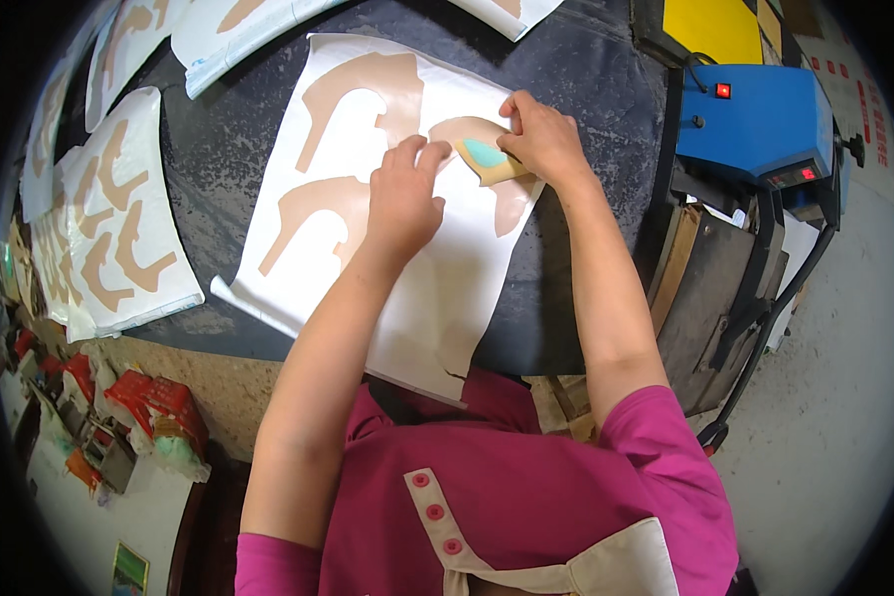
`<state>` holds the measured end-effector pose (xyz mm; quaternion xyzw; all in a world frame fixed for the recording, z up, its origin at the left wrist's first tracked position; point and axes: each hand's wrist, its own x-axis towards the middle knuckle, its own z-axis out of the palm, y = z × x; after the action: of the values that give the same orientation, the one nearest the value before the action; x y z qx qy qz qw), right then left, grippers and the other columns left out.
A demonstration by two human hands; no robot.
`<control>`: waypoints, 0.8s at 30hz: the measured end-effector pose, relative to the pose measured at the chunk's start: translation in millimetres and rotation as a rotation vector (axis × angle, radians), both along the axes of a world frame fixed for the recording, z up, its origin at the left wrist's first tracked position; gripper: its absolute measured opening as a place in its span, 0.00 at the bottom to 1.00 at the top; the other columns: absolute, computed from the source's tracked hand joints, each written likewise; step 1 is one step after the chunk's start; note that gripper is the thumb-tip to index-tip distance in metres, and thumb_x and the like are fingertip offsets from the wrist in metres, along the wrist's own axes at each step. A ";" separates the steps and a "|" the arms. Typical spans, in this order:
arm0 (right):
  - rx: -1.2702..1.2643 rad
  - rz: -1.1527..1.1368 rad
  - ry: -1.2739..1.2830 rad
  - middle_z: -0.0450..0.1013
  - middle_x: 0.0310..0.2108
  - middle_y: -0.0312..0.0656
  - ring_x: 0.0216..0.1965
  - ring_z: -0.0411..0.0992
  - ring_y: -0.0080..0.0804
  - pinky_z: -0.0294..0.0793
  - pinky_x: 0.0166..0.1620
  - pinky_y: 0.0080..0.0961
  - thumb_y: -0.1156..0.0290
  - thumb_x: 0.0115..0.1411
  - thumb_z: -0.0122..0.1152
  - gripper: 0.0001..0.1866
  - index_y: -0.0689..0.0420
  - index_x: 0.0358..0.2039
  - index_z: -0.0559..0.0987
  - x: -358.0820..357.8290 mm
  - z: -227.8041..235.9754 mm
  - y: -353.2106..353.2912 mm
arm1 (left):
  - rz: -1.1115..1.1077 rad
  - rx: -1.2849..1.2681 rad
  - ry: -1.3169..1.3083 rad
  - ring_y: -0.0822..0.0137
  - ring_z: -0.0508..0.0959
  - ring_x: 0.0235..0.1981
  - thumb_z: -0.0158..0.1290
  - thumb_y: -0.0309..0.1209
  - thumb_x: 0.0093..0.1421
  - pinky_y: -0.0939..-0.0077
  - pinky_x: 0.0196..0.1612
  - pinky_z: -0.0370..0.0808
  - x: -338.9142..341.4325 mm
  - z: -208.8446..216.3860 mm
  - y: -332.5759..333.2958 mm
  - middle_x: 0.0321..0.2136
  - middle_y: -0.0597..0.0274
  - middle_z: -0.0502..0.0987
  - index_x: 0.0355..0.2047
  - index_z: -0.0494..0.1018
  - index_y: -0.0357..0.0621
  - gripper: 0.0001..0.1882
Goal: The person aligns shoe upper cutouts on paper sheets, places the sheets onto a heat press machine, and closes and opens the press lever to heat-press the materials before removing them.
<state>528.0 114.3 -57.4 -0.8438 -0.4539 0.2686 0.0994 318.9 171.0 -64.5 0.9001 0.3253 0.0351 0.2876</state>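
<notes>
A white sheet [298, 233] bearing curved tan cut pieces lies at an angle on the dark worktop. My left hand [405, 194] rests palm down on it, fingers bent and apart, holding nothing. Its fingertips reach toward the rounded tan piece [457, 127] at the sheet's right side. My right hand [546, 139] is over that piece's far right edge. Its thumb is against a small pale-yellow piece with a teal middle [485, 153], which overlaps the tan one. The fingers' undersides are hidden. Two arched tan pieces, an upper one [392, 74] and a lower one [303, 204], lie left of my hands.
More white sheets with tan shapes lie at the left [159, 223] and the far edge [219, 45] of the dark worktop [447, 65]. A blue machine [755, 119] with red lights stands at the right. Red containers [159, 397] are low on the left.
</notes>
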 end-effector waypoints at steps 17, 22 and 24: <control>0.169 -0.179 0.597 0.74 0.27 0.38 0.29 0.73 0.24 0.72 0.36 0.22 0.76 0.54 0.61 0.10 0.59 0.38 0.77 -24.1 43.1 -52.8 | 0.119 -0.753 -0.191 0.71 0.77 0.36 0.62 0.34 0.56 0.80 0.38 0.72 -9.2 62.7 40.8 0.40 0.59 0.76 0.38 0.80 0.41 0.12; 0.281 -0.188 1.079 0.75 0.29 0.32 0.29 0.71 0.19 0.69 0.35 0.17 0.70 0.56 0.63 0.10 0.62 0.35 0.77 -26.7 72.1 -1.8 | 0.504 -1.414 -0.488 0.72 0.79 0.30 0.59 0.31 0.59 0.77 0.34 0.78 -47.1 101.6 65.5 0.30 0.62 0.80 0.45 0.76 0.38 0.15; 0.258 0.063 0.955 0.75 0.30 0.33 0.31 0.71 0.17 0.70 0.37 0.16 0.66 0.56 0.63 0.14 0.61 0.38 0.78 -24.9 63.1 30.6 | 0.519 -1.386 -0.484 0.74 0.79 0.28 0.57 0.30 0.60 0.79 0.30 0.78 -58.8 93.0 88.7 0.31 0.60 0.80 0.48 0.74 0.38 0.16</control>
<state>503.1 144.9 5.7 -0.5932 -0.4125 0.5696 0.3919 260.0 259.6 28.4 0.3771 0.4013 0.0854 0.8303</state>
